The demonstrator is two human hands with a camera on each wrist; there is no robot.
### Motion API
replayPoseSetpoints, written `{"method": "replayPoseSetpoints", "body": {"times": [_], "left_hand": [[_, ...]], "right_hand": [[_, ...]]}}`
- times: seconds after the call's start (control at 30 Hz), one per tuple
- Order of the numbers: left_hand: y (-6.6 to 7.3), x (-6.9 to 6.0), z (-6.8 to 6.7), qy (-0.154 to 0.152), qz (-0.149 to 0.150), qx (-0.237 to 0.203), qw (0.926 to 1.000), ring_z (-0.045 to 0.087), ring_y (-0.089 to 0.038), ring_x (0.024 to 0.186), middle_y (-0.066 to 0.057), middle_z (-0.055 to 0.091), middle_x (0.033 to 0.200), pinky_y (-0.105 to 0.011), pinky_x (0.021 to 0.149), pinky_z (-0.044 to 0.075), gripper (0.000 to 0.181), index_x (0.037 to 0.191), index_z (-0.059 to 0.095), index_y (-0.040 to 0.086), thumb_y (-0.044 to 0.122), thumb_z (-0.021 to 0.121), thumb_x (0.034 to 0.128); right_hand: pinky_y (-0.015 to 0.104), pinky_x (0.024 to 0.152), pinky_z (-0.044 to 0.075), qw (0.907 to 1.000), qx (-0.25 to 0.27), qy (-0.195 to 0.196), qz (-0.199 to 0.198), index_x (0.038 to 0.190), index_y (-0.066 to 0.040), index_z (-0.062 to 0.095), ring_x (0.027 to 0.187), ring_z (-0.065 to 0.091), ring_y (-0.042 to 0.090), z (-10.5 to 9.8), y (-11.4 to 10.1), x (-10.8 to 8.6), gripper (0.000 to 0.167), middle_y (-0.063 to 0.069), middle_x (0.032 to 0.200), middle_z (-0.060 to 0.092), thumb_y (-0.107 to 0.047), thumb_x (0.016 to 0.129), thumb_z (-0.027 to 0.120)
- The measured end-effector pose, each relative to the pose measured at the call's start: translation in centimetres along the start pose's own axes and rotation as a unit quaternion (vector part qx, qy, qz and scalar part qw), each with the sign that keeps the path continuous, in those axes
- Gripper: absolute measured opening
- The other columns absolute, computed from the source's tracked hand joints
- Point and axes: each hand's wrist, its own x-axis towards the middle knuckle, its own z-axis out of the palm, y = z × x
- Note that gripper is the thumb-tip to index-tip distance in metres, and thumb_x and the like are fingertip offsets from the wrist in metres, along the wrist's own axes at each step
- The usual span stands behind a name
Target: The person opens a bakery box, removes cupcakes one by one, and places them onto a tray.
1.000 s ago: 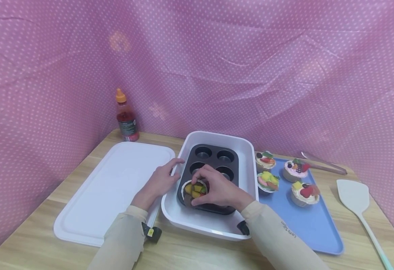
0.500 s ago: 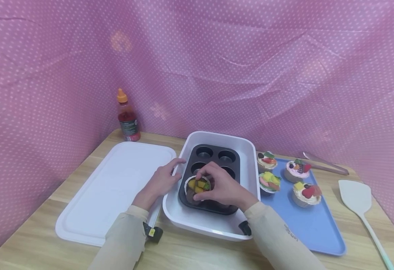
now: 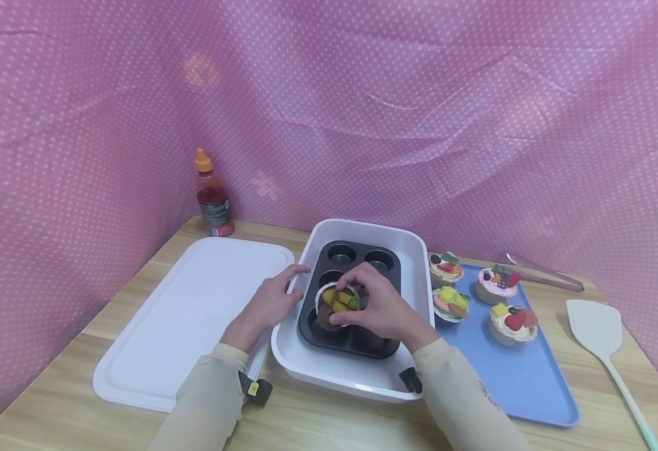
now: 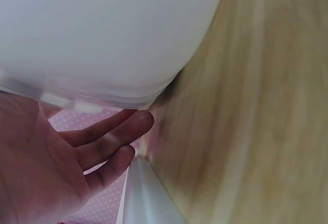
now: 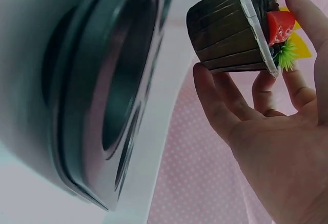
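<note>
My right hand (image 3: 376, 307) holds a chocolate-topped cupcake (image 3: 327, 310) with yellow fruit pieces, thumb on one side and fingers on the other. In the right wrist view its brown pleated wrapper (image 5: 225, 32) is apart from the black muffin tin (image 5: 136, 147), tilted in the picture. The muffin tin (image 3: 358, 266) lies inside a white tub (image 3: 337, 369); the cups I can see hold nothing, and my hand hides some. My left hand (image 3: 269, 307) is at the tub's left rim, its fingers (image 4: 110, 142) loosely extended against the outer wall in the left wrist view.
A blue tray (image 3: 532, 376) on the right bears several fruit-topped cupcakes (image 3: 512, 324). Tongs (image 3: 549, 277) lie behind it, a pale spatula (image 3: 594, 326) to its right. A white board (image 3: 205, 307) lies left. A sauce bottle (image 3: 214, 200) stands at the back left, before a pink dotted cloth (image 3: 329, 125).
The right hand and the cupcake have moved slightly right and farther back over the tin, showing more of the front left cup. My left hand stays at the rim.
</note>
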Motion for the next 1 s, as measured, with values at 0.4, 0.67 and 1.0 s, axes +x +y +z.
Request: {"method": "replayPoseSetpoints", "body": {"times": [0.4,0.67,1.0], "left_hand": [[0.0,0.0,0.0,0.003,0.0,-0.002,1.0,0.059,-0.028,0.102,-0.014,0.067,0.12,-0.049,0.095,0.049,0.049,0.143,0.052,0.03,0.019,0.054,0.0959],[0.0,0.0,0.0,-0.003,0.002,0.005,1.0,0.06,-0.027,0.098,-0.012,0.068,0.109,-0.047,0.091,0.05,0.048,0.143,0.052,0.03,0.02,0.054,0.0964],[0.2,-0.1,-0.1,-0.014,-0.004,0.014,0.9998,0.061,-0.026,0.099,-0.013,0.069,0.113,-0.048,0.093,0.052,0.048,0.144,0.05,0.032,0.021,0.053,0.0977]], "right_hand": [[0.039,0.091,0.057,0.997,0.033,0.068,-0.019,0.112,-0.01,0.061,0.105,0.059,0.018,-1.2,0.9,-0.1,0.046,0.006,0.115,0.06,-0.013,0.075,0.089],[0.026,0.081,0.053,0.9946,0.052,0.09,-0.009,0.115,-0.008,0.059,0.097,0.06,0.018,-2.3,1.2,0.0,0.046,0.009,0.118,0.062,-0.009,0.077,0.086],[0.03,0.086,0.052,0.9909,0.069,0.101,0.056,0.119,-0.008,0.06,0.102,0.063,0.021,-4.1,0.3,-0.1,0.044,0.011,0.119,0.067,-0.015,0.082,0.084]]}}
